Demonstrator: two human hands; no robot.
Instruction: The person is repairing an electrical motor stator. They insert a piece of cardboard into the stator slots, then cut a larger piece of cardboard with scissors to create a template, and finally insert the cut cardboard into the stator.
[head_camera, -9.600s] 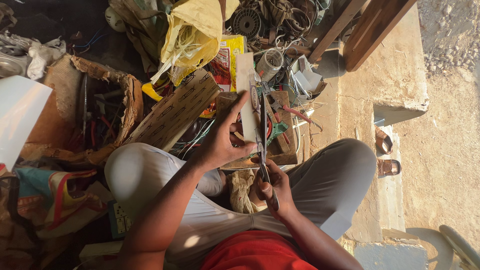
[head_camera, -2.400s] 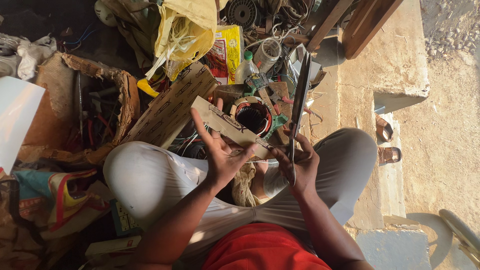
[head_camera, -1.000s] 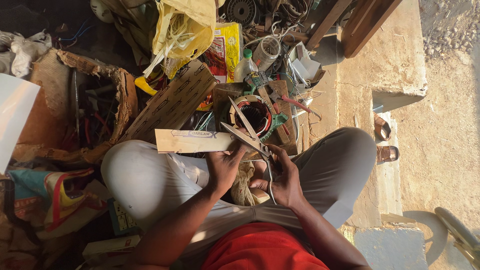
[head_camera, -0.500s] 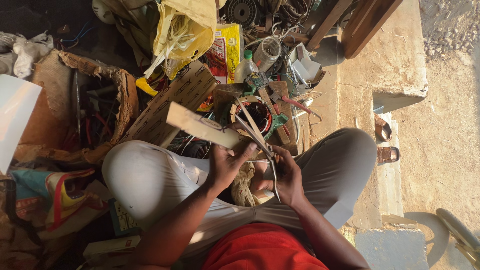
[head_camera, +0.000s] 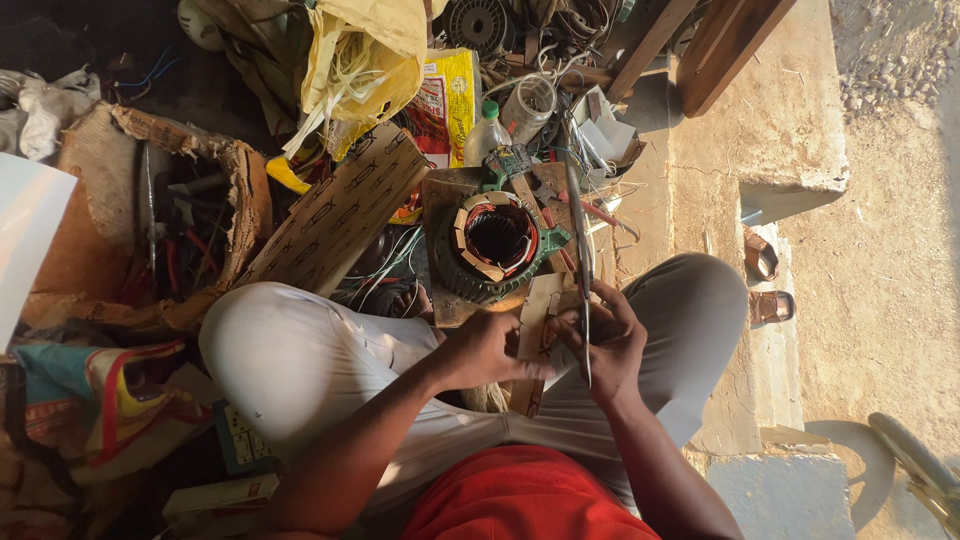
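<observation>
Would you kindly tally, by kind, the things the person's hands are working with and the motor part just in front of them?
Hands: 2, left hand and right hand
Tan card strips: 1
Scissors: 1
Motor stators with copper windings: 1
Total: 5

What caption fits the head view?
Seated person's left hand holds a card strip; right hand holds scissors above it.

A single camera on the person's head looks almost straight down, close over the lap. The left hand (head_camera: 490, 347) and right hand (head_camera: 600, 340) sit near the middle, cluttered ground fills the top and left, and bare concrete (head_camera: 770, 140) runs down the right.
</observation>
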